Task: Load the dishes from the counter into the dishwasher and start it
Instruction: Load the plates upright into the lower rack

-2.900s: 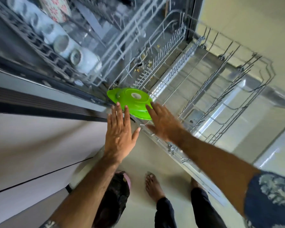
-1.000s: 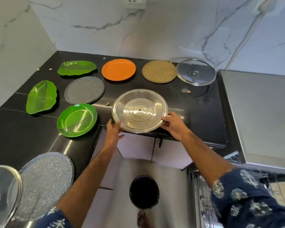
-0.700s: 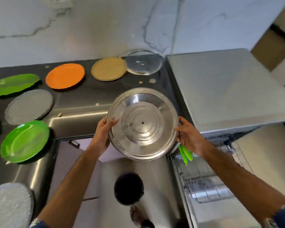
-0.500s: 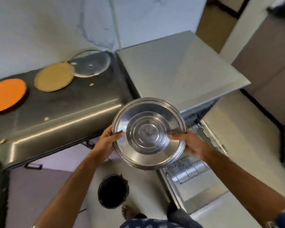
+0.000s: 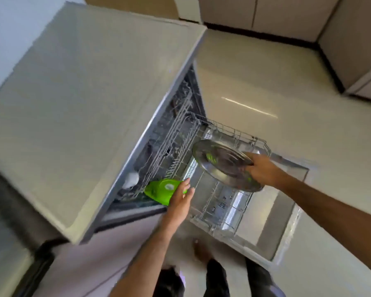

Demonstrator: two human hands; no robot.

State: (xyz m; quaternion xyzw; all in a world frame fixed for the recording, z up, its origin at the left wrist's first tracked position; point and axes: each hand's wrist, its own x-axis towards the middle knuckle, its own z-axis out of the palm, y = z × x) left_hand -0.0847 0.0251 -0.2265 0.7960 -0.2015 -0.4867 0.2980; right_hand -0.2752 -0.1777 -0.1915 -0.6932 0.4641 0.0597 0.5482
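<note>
My right hand grips the rim of a round steel plate and holds it tilted over the pulled-out lower rack of the open dishwasher. A green plate stands at the rack's near-left end. My left hand is beside it with fingers straight, at or near the green plate's edge. A white cup shows in the upper rack inside the machine.
The dishwasher's flat grey top fills the left half of the view. Its open door lies flat under the rack. Pale floor tiles and cabinet fronts lie beyond. My feet stand in front of the door.
I have turned from the counter to the dishwasher. The steel plate, held by both hands before, is now in my right hand alone over the rack; my left hand has gone to the green plate.
</note>
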